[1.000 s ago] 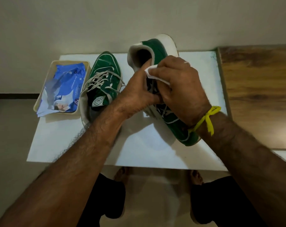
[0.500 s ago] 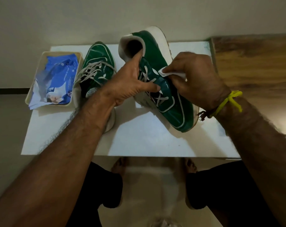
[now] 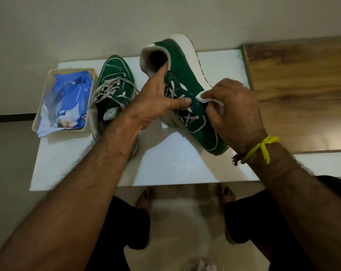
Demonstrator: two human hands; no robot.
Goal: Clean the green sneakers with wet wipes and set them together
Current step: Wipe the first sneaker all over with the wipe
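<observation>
Partly, the left hand (image 3: 156, 102) hides the held sneaker's (image 3: 187, 79) laces.

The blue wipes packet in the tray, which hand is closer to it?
Left. The left hand grips the tilted sneaker nearer the blue wipes packet, with the other sneaker between them. The right hand, pinching a wipe, is farther away.

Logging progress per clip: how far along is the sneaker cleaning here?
Midway. In hand: the left hand holds the tilted sneaker while the right hand rubs a wet wipe on its green side. The other sneaker lies beside the wipes tray; whether it is clean cannot be told. Left: setting both together.
</observation>
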